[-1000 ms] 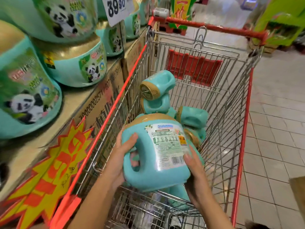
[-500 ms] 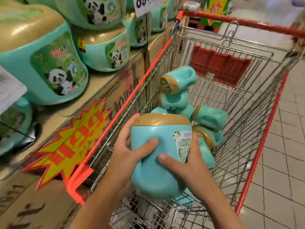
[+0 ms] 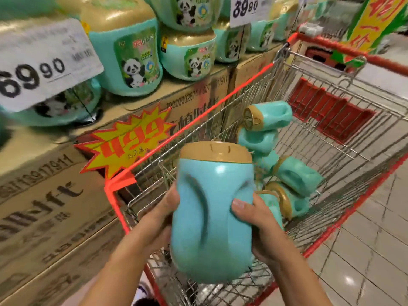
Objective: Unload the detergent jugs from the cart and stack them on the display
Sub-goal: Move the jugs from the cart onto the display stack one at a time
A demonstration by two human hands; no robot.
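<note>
Both hands hold 1 teal jug (image 3: 212, 219) upright above the cart (image 3: 344, 138): left hand (image 3: 157, 219) & right hand (image 3: 256, 217) wrap its sides, fingers curled. More jugs (image 3: 295, 175) lie in cart

Bare forearms lead to a bare left hand (image 3: 157, 219) and right hand (image 3: 262, 228).

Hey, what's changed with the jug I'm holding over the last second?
The held jug has been turned in both hands: its white back label faced you a second ago, and now the plain, indented handle side does. It also seems raised a little. The left hand and right hand kept hold of its sides. The other jugs lie in the cart as before.
</note>
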